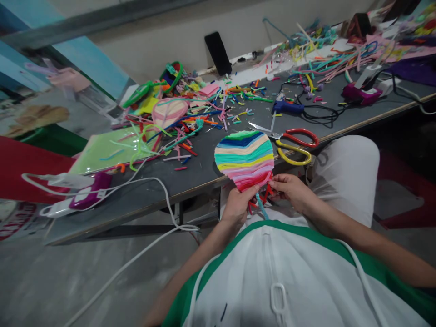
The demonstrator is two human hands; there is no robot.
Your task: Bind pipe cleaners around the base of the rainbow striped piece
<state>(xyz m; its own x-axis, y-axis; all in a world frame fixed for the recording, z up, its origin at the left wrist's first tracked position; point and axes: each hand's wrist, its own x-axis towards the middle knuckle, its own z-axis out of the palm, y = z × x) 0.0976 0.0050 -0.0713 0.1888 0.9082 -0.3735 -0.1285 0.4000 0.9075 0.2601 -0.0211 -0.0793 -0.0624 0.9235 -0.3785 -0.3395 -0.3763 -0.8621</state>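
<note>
A rounded piece covered in rainbow stripes of pipe cleaner [245, 156] is held over my lap, its red end toward me. My left hand [238, 203] grips it at the lower edge, thumb on top of the red rows. Close by on the other side, my right hand [289, 188] pinches a red pipe cleaner [267, 193] at the same edge. A light blue twisted pipe cleaner [261, 206] hangs below, between the two hands. Scissors [286, 138] with one red and one yellow handle lie on the table edge just beyond the right hand.
Pipe cleaner scraps [235, 102] litter the grey table [143, 193]. A blue glue gun [288, 107] with a black cord lies to the right. A phone [218, 53] leans on the wall. White cables trail from a purple-and-white power strip [90, 190] on the left.
</note>
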